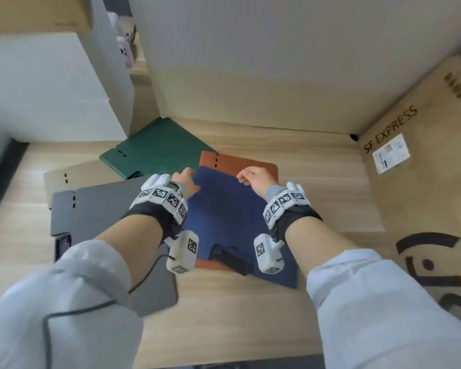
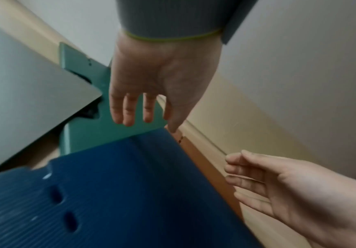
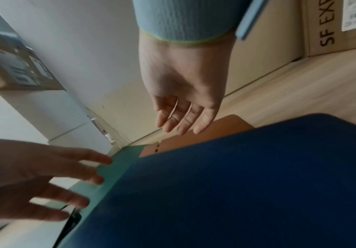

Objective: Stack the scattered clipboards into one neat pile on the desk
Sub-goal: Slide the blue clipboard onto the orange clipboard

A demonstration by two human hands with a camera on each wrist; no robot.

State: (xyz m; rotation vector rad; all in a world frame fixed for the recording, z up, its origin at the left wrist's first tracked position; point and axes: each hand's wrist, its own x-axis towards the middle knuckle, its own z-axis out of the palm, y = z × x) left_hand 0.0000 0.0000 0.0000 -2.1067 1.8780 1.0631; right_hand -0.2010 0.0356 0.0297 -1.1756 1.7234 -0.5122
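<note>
A blue clipboard (image 1: 232, 217) lies skewed on top of an orange clipboard (image 1: 248, 162) in the middle of the desk. My left hand (image 1: 185, 179) hovers open over the blue board's far left corner, fingers straight. My right hand (image 1: 253, 177) hovers open above its far edge, holding nothing. A green clipboard (image 1: 157, 147) lies behind to the left, a grey one (image 1: 101, 209) at the left, with a beige one (image 1: 88, 174) partly under it. In the wrist views both hands (image 2: 143, 107) (image 3: 181, 117) hang above the boards with relaxed fingers.
A large SF Express cardboard box (image 1: 421, 166) stands against the desk's right side. A white panel (image 1: 264, 62) walls the back and a white cabinet (image 1: 51, 89) the left. Bare wooden desk (image 1: 224, 315) lies in front of the boards.
</note>
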